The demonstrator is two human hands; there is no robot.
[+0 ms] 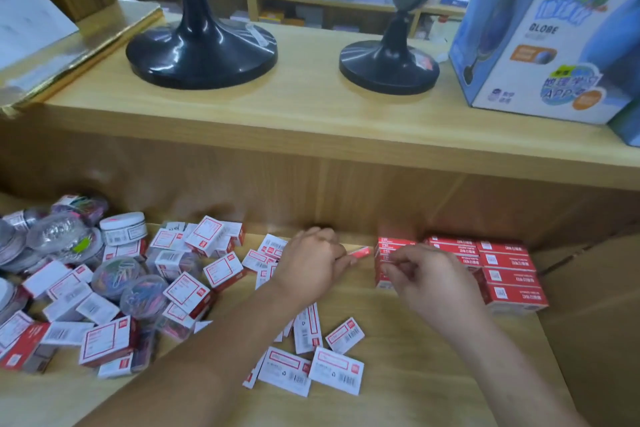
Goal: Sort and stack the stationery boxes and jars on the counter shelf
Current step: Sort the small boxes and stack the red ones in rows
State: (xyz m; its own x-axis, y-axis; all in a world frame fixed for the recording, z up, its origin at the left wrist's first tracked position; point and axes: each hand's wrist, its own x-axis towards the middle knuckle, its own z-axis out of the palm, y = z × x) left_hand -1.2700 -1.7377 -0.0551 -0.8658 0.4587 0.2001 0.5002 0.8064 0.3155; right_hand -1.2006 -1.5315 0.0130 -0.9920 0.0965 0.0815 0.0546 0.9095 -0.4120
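My left hand (311,265) pinches a small red box (361,250) by its end and holds it just left of a short stack of red boxes (386,243). The fingers of my right hand (427,276) curl around the front of that stack. To its right, more red boxes (505,276) stand in neat stacked rows against the shelf's back right. Loose red-and-white boxes (221,269) lie scattered across the left and middle of the wooden shelf (398,374). Clear round jars of coloured clips (138,293) and a white-lidded jar (123,229) sit among them.
An upper wooden counter (311,114) overhangs the shelf and carries two black globe stands (201,52) (389,69) and a blue globe carton (540,45). A cardboard panel (595,305) borders the shelf on the right. Flat white boxes (311,367) lie near the front.
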